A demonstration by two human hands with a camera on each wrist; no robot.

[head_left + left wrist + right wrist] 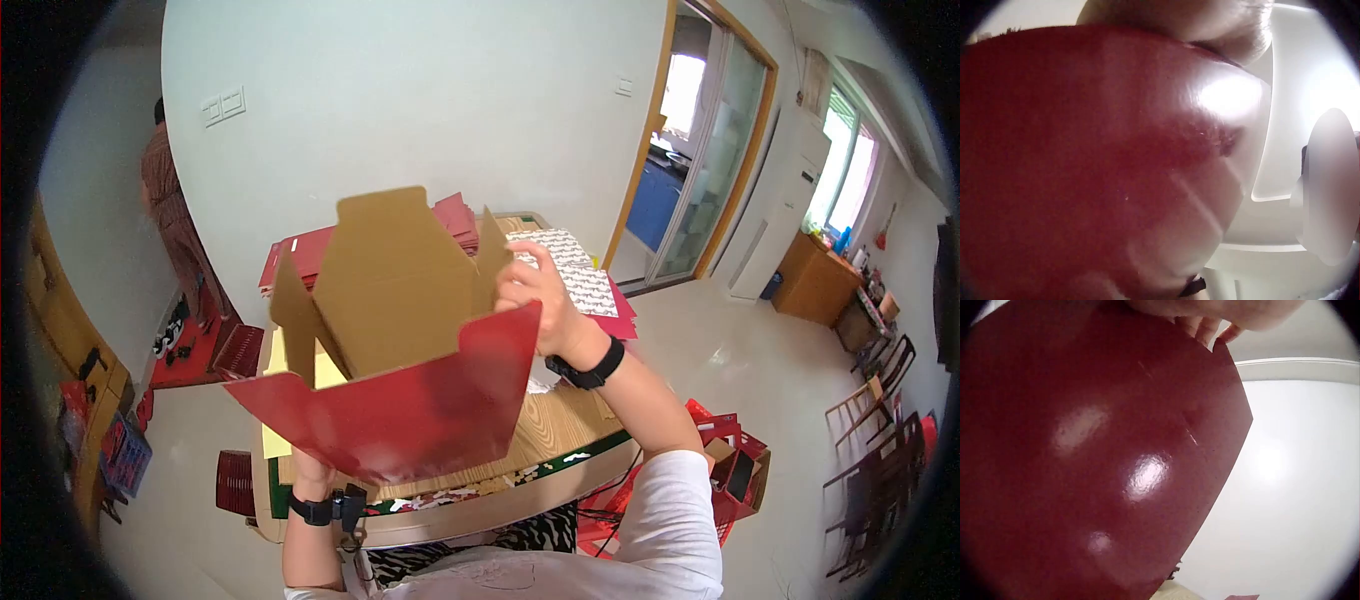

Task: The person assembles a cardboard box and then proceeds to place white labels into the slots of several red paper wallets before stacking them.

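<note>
A partly folded cardboard box [400,270], plain brown inside and glossy red outside, is held up over the table with its flaps standing. My right hand [535,300] grips its right side, fingers curled over the side flap. In the right wrist view, fingers [1204,328] show past the edge of the red panel [1085,456]. At the lower left, my left hand [313,468] is against the box, its fingers hidden behind the red front panel [410,420]. The left wrist view shows only the heel of that hand along the panel's edge.
The wood-grain table [560,420] bears stacked red sheets [300,250], patterned white sheets [575,270] and yellow sheets [277,425]. Paper scraps [450,492] lie along its near edge. Red boxes [735,460] stand at the right. Another person [180,210] is at the far left.
</note>
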